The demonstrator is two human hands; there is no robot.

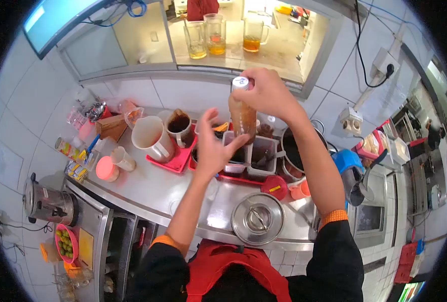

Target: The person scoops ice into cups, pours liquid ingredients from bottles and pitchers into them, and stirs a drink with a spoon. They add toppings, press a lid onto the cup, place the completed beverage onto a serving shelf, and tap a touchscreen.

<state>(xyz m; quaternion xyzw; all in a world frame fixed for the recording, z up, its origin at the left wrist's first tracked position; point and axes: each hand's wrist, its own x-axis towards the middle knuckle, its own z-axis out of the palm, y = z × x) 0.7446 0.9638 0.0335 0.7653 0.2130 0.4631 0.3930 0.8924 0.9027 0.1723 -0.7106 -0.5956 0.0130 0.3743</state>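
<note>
My right hand (271,94) is closed round the upper end of a bottle (242,115), just below its white cap. The bottle hangs upright over the counter and has brownish contents. Beside its lower part is my left hand (214,147), open with the fingers spread; the thumb overlaps the bottle's base, but I cannot tell if it touches. Below the bottle stand rectangular containers (264,157) with dark contents, on a red tray (241,179). A large dark-filled pot (293,151) is under my right forearm.
A white pitcher (150,137) and a jug of dark liquid (179,126) stand left on a pink tray (169,163). A lidded steel pot (257,219) is at the counter's front edge. Glass mugs (252,43) sit beyond the window, near a person in red (202,7).
</note>
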